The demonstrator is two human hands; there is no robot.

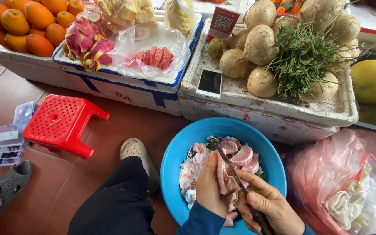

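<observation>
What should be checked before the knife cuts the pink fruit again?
1. Left hand grips the pomelo segment firmly: ok.
2. Right hand holds the knife by its handle: ok.
3. Blade lies against the segment, close to the left thumb: not ok.
4. Blue basin sits under the hands to catch peel: ok.
5. Blade sharpness: cannot tell.
6. Phone on the foam box stays clear of the juice: ok.
</observation>
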